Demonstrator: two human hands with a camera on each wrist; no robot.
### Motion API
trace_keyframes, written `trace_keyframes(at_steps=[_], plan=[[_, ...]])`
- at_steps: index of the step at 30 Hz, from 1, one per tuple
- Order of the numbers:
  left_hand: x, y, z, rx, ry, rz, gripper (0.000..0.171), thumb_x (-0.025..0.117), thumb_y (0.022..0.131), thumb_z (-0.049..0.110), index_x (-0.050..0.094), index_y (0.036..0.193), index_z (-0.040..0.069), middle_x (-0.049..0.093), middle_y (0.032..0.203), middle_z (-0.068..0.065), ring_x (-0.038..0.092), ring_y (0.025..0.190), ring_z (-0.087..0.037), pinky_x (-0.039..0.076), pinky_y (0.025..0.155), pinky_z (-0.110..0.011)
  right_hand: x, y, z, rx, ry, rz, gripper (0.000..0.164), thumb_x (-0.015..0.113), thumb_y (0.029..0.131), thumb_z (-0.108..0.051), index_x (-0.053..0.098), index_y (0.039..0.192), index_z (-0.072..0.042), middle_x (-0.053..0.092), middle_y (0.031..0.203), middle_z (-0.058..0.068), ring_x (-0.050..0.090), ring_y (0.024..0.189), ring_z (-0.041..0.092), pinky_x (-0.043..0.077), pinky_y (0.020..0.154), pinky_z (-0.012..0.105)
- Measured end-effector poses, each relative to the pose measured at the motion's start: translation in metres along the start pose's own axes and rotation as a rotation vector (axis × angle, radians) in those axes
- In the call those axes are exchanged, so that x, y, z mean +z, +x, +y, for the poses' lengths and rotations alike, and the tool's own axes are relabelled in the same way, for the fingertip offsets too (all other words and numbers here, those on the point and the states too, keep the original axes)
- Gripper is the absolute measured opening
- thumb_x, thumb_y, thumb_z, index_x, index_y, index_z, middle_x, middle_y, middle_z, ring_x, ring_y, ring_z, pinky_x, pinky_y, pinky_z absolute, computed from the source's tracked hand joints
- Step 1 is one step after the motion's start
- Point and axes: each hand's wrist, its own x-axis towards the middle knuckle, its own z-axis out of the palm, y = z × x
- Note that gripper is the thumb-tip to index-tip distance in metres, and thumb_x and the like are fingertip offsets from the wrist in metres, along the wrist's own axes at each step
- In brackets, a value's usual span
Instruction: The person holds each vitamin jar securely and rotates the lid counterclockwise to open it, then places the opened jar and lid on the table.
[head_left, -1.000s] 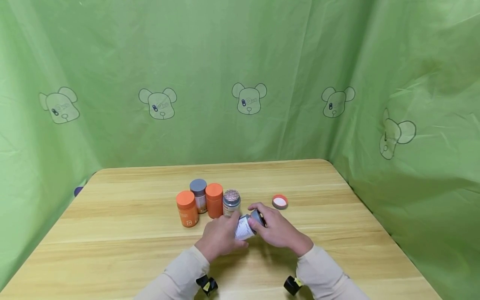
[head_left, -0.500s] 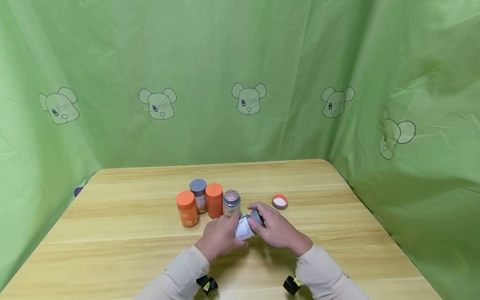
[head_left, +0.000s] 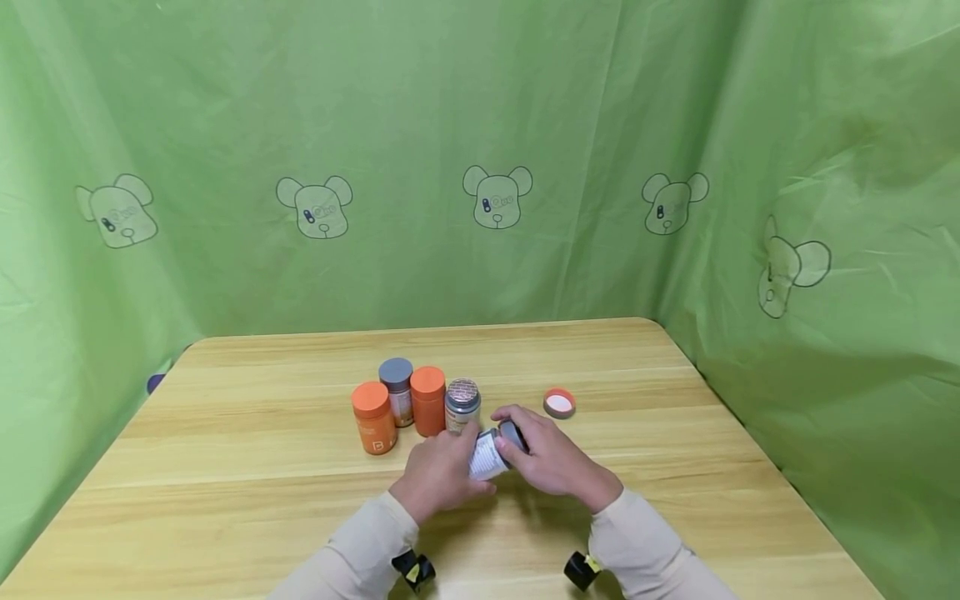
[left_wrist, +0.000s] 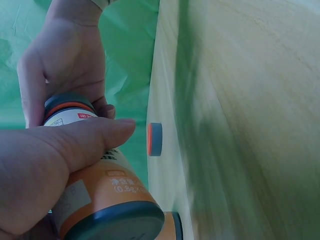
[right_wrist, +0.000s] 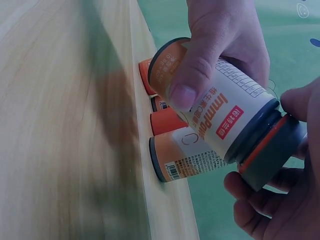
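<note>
Head view: the left hand [head_left: 442, 471] partly hides the patterned-top jar [head_left: 462, 396] and grips the bottle [head_left: 486, 457] just right of that jar, barely moved since earlier. Left wrist: most left fingers hidden. Right wrist: the right hand [right_wrist: 300, 205], cut off, pinches the cap [right_wrist: 275, 155].

At centre frame a tilted bottle [right_wrist: 227, 102] is held by the left grip [right_wrist: 220, 42] reaching from the top, its dark, orange-edged cap [right_wrist: 272, 155] is grasped by the right grip [right_wrist: 280, 205] at lower right, and a barcoded jar [right_wrist: 187, 155] is seen behind on the tabletop [right_wrist: 60, 125].
</note>
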Motion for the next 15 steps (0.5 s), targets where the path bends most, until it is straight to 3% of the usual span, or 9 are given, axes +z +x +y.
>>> trace_keyframes(at_steps=[15], plan=[[0.0014,0.0003,-0.0006,-0.003,-0.008,-0.002,0.07,0.086,0.068,0.043,0.053,0.119,0.01,0.064,0.085,-0.004,0.056,0.064,-0.014,0.045,0.055,-0.029,-0.0008,-0.0012,0.0012,0.044,-0.019,-0.006,0.032,0.05,0.102,-0.026,0.053,0.124,-0.004,0.061,0.111,0.008,0.058,0.09,0.015,0.049,0.078,0.036]])
